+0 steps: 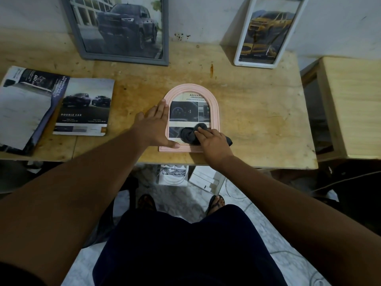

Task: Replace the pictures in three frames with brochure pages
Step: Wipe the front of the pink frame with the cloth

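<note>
The pink frame (190,118) lies flat near the front edge of the tabletop (257,104), a brochure page already behind its glass, while the grey frame (121,29) and white frame (266,32) are leaned against the wall. The left hand (155,124) is spread flat, fingers open, pinning the frame's left side; the right hand (212,141) is pressed with loosely bent fingers onto a dark cloth (190,135) at the glass's lower part. The wipe is best done with light, even strokes while the frame is kept pinned, so that it is not slid off the edge.

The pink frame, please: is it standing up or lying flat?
Lying flat, face up on the table. The pink frame is pinned by the left hand while the right hand presses a dark cloth on it.
</note>
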